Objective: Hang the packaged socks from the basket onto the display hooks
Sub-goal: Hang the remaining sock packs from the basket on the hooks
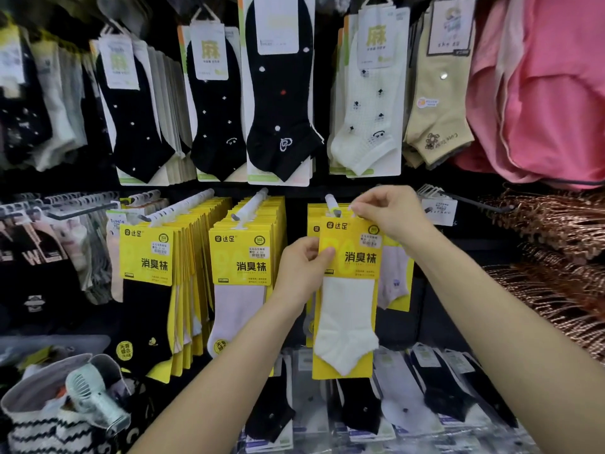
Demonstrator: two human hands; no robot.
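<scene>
Bright centre, dim and soft edges.
Even light from above is falling on the yellow packs (pixel 242 253) and both forearms, casting only faint shadows. The backing wall (pixel 298 204) is staying dark between the rows. Wide-angle distortion is bending the hooks (pixel 183 204) and stretching the pink cloth (pixel 540 93) at the right. The left edge socks (pixel 29 93) are blurring, and the fan (pixel 95 398) at lower left is looking soft. No strong glare is showing.
</scene>
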